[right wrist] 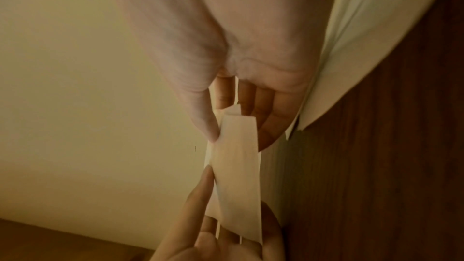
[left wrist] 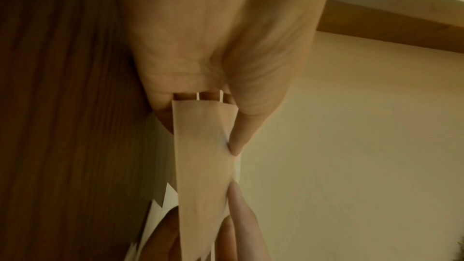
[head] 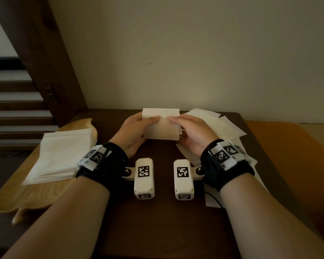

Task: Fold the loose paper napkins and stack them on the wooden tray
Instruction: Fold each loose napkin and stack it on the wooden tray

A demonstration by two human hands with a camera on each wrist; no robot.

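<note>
Dark wood surface (head: 157, 212) fills the view, wooden tray (head: 12, 195) at left carrying the stack of folded napkins (head: 60, 156). Loose napkins (head: 213, 122) sprawl at right. Centre, raised above the surface, one napkin (head: 162, 128): left hand (head: 133, 131) and right hand (head: 191, 131) both pinch it, thumbs on top.
</note>
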